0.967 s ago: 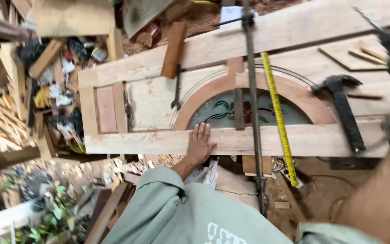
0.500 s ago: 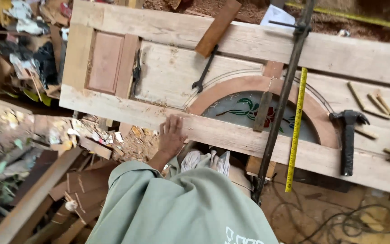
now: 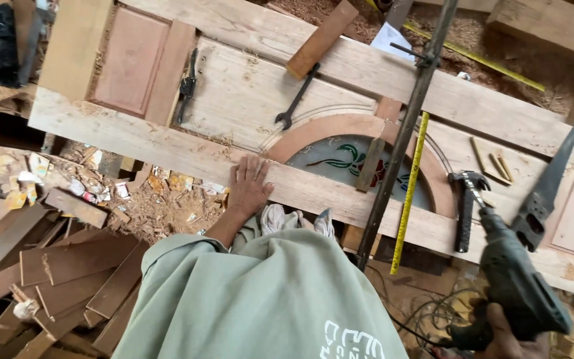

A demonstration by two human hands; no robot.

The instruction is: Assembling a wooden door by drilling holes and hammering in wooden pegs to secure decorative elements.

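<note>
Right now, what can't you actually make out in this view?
- Right hand: cut off by the bottom edge and hidden behind the drill.
- Drill's bit: too small against the hammer.
- Glass panel: partly hidden by the rail under the left hand and by the bar clamp.

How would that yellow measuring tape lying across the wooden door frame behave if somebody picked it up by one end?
The yellow measuring tape is a thin narrow strip, so it would probably bend and droop rather than stay stiff. It looks light for its length. Lying flat on the pale wooden door frame, beside the long dark metal bar clamp, it seems unlikely to roll, though a push might slide it easily.
</note>
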